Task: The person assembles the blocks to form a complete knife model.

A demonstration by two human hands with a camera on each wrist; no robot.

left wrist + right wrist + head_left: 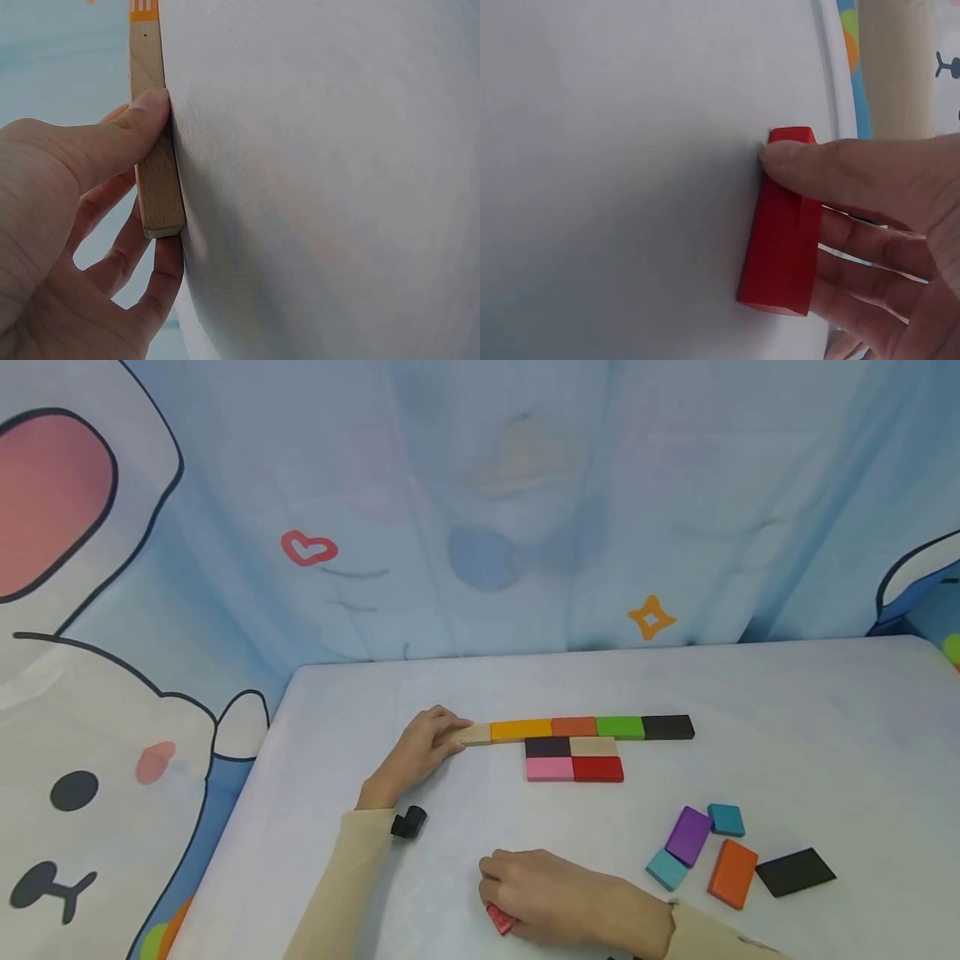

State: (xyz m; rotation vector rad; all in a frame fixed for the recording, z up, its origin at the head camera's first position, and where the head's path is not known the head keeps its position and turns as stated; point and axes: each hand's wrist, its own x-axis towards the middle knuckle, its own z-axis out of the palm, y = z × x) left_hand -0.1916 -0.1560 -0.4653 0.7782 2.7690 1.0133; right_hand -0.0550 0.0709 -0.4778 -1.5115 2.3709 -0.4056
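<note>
The left hand (pixel 417 748) pinches the plain wooden block (pixel 476 734) between thumb and fingers, parted only by the block's width, probably to square it against the yellow block (pixel 521 731) it meets end to end. The right hand (pixel 551 895) has its thumb and fingers closed about a red block (pixel 780 240) near the front of the table; whether this block rests on the cloth or is just lifted, I cannot tell. The thumb lies across one end, which likely leaves the rest of the block free for placing. Beyond the left hand's block the straight row runs on, with two shorter rows tucked against its near side, their edges seemingly used as guides. Loose blocks, among them a purple block (pixel 688 836), lie tilted to the right, perhaps as a supply within reach. The tabletop (pixel 862 760) is covered in smooth white; behind it hangs a pale blue curtain (pixel 360 460) with cartoon prints.
</note>
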